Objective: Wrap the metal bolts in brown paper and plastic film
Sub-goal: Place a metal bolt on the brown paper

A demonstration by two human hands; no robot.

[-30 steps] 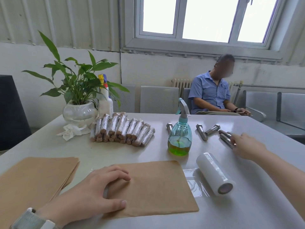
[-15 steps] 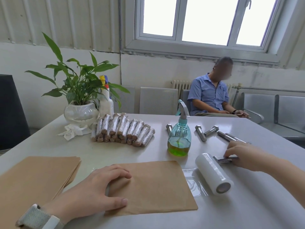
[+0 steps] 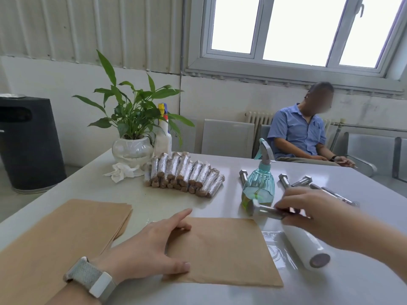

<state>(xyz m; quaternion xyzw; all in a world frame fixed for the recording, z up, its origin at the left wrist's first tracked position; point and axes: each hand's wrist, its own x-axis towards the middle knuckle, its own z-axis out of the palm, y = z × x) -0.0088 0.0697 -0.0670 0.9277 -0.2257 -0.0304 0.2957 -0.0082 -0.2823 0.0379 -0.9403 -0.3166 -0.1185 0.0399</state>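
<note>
Left hand: the left hand (image 3: pixel 152 245) lies flat on the left edge of the single brown paper sheet (image 3: pixel 222 249), fingers straight and spread, gripping nothing; a grey woven wrist strap (image 3: pixel 90 277) sits above it.
Right hand: the right hand (image 3: pixel 312 214) has its fingers curled round the shank of a silver hex-head metal bolt (image 3: pixel 264 210), held in the air above the table, head pointing left; the bolt is motion-blurred and its far end is hidden in the fingers.
Loose bolts: more bare steel bolts (image 3: pixel 301 182) lie on the white table (image 3: pixel 361 285) behind the right hand, partly hidden by it and by the bottle, so their count is unclear.
Film: a white roll of clear plastic film (image 3: pixel 306 247) lies just right of the sheet, a loose transparent flap spread on the table between them; its upper end is covered by the right hand.
Wrapped stock: a heap of finished bolts wrapped in brown paper and film (image 3: pixel 185 175) lies mid-table.
Paper stack: spare brown sheets (image 3: pixel 61 236) lie at left, cut off by the lower edge.
Bottle: a teal plastic spray bottle (image 3: pixel 259 183) with green liquid stands behind the held bolt.
Far corner: a green plant in a glass bowl (image 3: pixel 132 148), a white spray bottle (image 3: pixel 163 139) half hidden by leaves, and a crumpled white tissue (image 3: pixel 123 171).
Background: a seated person in a blue shirt (image 3: pixel 299 133), a black bin (image 3: pixel 28 142) cut off at left.
</note>
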